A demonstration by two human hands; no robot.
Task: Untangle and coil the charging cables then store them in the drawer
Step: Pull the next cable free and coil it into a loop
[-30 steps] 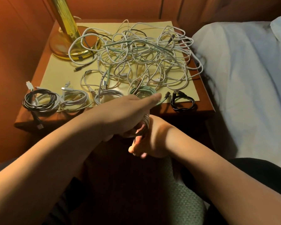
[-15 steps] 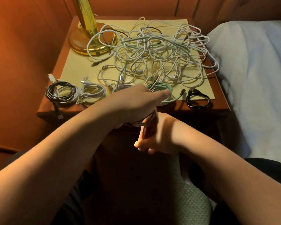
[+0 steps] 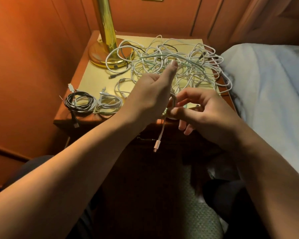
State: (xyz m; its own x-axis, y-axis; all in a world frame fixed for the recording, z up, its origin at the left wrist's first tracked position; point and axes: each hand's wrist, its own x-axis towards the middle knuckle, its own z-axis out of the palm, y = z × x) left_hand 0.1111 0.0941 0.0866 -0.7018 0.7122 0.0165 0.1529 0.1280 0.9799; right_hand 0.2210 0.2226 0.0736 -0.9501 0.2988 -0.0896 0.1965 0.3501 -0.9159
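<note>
Now I see both hands on one white cable coil (image 3: 171, 107).
My left hand (image 3: 152, 95) grips it, right hand (image 3: 202, 111) pinches it; tangled cables (image 3: 171, 66) lie beyond on the worktop (image 3: 91, 80).

A bedroom, by every sign, possibly in a hotel. Beside a bed (image 3: 269, 94) made up in pale sheets, a small wooden nightstand (image 3: 68, 118) tucked into the corner of warm wood-panelled walls (image 3: 33, 49). On its tabletop a brass lamp (image 3: 104, 37) with a round polished base, next to a heap of charging cables (image 3: 171, 66). Underfoot, patterned carpet (image 3: 202, 219). Lit dimly, in amber.
</note>
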